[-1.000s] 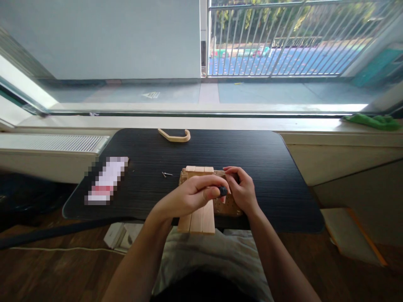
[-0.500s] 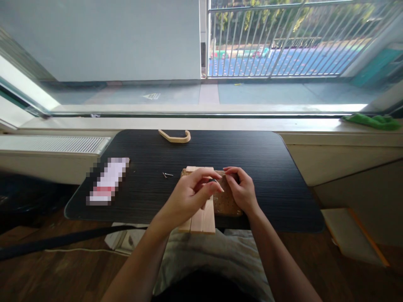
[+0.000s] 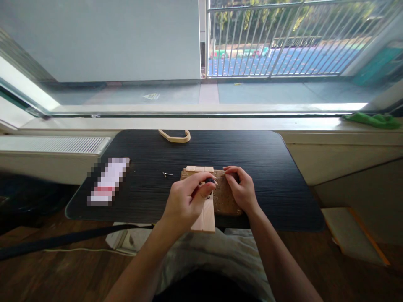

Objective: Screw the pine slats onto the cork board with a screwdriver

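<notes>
My left hand (image 3: 185,197) pinches a small black round-topped knob (image 3: 210,180) between thumb and fingers. What joins it below is mostly hidden. Under that hand lie pale wooden slats (image 3: 203,222), side by side, jutting over the table's near edge. They rest on a brown wooden board (image 3: 227,199) pocked with small holes. My right hand (image 3: 244,188) is closed at the board's upper right, with thumb and index finger curled together. Whether it grips the board edge or a small item is unclear.
Two small screws or nails (image 3: 167,174) lie on the black table (image 3: 261,155) left of the board. A bent pale wooden hook-shaped piece (image 3: 176,138) sits at the far edge. A blurred white-and-red item (image 3: 108,180) lies left. A green cloth (image 3: 371,121) rests on the windowsill.
My left hand has shifted slightly left, its fingers now pinched on the black knob, which shows more clearly. The right hand has stayed in place.
</notes>
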The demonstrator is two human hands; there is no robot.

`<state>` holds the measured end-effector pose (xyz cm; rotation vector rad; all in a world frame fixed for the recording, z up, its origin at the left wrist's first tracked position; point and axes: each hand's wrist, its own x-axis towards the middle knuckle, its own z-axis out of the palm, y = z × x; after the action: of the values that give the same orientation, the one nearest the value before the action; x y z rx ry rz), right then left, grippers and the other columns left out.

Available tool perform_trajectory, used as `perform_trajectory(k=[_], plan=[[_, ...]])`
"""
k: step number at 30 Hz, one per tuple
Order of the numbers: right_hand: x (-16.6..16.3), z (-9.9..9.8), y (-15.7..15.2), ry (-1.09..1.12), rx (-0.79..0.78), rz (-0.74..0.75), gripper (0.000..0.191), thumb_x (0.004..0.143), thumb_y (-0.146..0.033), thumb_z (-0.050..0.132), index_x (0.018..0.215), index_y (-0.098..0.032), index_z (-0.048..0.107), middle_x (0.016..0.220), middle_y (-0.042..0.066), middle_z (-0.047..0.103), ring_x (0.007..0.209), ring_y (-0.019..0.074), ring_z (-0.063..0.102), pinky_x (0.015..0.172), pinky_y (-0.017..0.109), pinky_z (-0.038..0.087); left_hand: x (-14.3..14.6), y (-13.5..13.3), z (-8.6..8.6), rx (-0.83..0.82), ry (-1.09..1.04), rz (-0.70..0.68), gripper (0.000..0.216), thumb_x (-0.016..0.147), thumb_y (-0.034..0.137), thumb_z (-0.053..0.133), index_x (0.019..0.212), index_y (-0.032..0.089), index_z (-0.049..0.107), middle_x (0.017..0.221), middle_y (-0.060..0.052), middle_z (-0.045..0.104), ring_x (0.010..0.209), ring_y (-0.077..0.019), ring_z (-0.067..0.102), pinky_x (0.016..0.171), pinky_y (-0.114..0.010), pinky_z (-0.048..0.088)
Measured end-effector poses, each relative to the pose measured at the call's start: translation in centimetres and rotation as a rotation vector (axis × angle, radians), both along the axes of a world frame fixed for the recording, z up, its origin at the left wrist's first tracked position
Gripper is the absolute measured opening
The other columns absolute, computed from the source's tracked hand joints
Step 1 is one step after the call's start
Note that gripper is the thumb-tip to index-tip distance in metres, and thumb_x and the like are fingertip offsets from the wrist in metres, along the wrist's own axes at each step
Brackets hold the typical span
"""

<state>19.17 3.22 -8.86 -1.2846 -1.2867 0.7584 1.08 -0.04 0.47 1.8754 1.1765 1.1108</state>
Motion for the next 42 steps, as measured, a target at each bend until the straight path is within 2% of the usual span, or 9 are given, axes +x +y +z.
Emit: perform_trajectory(k=[4,9,12,17,22,27,32,38,42], plan=[[0.0,0.0,0.0,0.008,-0.001,-0.002,0.012,0.084,-0.033,0.058,0.082,-0.022,0.063,0.097,0.007,0.073,0.090,0.0224,0.067,0.083,0.039,0.052,-0.1,0.4,0.1,-0.029,-0.007,-0.061,0.031,0.096,0.043,0.054,0.096,0.017,0.070,0.075,-0.004,0.071,0.061,-0.0117,0.061,0.049,-0.020,0.042],[-0.1,0.0,0.0,0.010,0.000,0.002,0.011,0.083,-0.032,0.059,0.082,-0.023,0.063,0.097,0.007,0.073,0.090,0.0219,0.066,0.083,0.039,0.052,-0.6,1.2,0.3,-0.123,-0.065,-0.208,0.027,0.095,0.040,0.055,0.092,0.018,0.070,0.075,-0.002,0.070,0.053,-0.0084,0.054,0.044,-0.018,0.038],[0.0,0.0,0.0,0.007,-0.004,-0.002,0.010,0.083,-0.032,0.058,0.082,-0.023,0.063,0.097,0.007,0.073,0.090,0.0219,0.066,0.083,0.039,0.052,-0.8,1.7,0.4,-0.241,-0.127,-0.313,0.032,0.094,0.044,0.054,0.092,0.016,0.070,0.077,-0.003,0.069,0.046,-0.0057,0.046,0.042,-0.018,0.036],[0.0,0.1,-0.1,0.000,-0.009,-0.005,0.010,0.082,-0.032,0.058,0.082,-0.023,0.063,0.098,0.007,0.074,0.090,0.0226,0.067,0.084,0.039,0.052,-1.1,2.8,0.6,-0.482,-0.187,-0.566,0.047,0.088,0.059,0.057,0.096,0.014,0.068,0.080,-0.006,0.068,0.041,-0.0037,0.041,0.038,-0.018,0.031],[0.0,0.1,-0.1,0.003,-0.013,0.003,0.010,0.083,-0.031,0.058,0.082,-0.023,0.063,0.099,0.007,0.073,0.091,0.0225,0.067,0.084,0.040,0.052,-1.1,4.0,1.3,-0.603,-0.175,-0.686,0.048,0.087,0.061,0.059,0.096,0.015,0.068,0.076,-0.005,0.065,0.040,-0.0040,0.037,0.037,-0.019,0.026],[0.0,0.0,-0.1,0.011,-0.010,0.000,0.010,0.083,-0.032,0.058,0.081,-0.023,0.062,0.097,0.007,0.073,0.091,0.0229,0.067,0.085,0.041,0.052,-1.0,5.4,1.9,-0.589,-0.104,-0.845,0.049,0.083,0.064,0.061,0.086,0.016,0.072,0.075,-0.007,0.066,0.055,-0.0115,0.051,0.046,-0.022,0.039],[0.0,0.0,0.0,0.007,-0.010,-0.005,0.010,0.082,-0.032,0.059,0.082,-0.023,0.063,0.097,0.007,0.074,0.090,0.0227,0.067,0.085,0.041,0.052,-1.2,5.7,0.6,-0.711,-0.267,-0.758,0.047,0.083,0.061,0.064,0.093,0.015,0.071,0.069,-0.003,0.065,0.034,-0.0025,0.032,0.033,-0.020,0.019],[0.0,0.0,0.0,-0.016,0.005,-0.001,0.010,0.083,-0.031,0.058,0.082,-0.023,0.063,0.096,0.007,0.073,0.090,0.0230,0.067,0.084,0.041,0.052,-1.2,4.5,0.8,-0.570,-0.280,-0.583,0.042,0.083,0.055,0.066,0.092,0.014,0.074,0.069,-0.002,0.065,0.036,-0.0027,0.038,0.035,-0.018,0.026],[0.0,0.0,0.0,-0.012,0.003,-0.005,0.010,0.083,-0.032,0.058,0.081,-0.023,0.063,0.096,0.007,0.073,0.090,0.0231,0.067,0.084,0.041,0.052,-0.7,3.1,0.9,-0.430,-0.207,-0.374,0.038,0.086,0.049,0.064,0.099,0.014,0.074,0.077,-0.004,0.067,0.047,-0.0061,0.049,0.043,-0.018,0.039]])
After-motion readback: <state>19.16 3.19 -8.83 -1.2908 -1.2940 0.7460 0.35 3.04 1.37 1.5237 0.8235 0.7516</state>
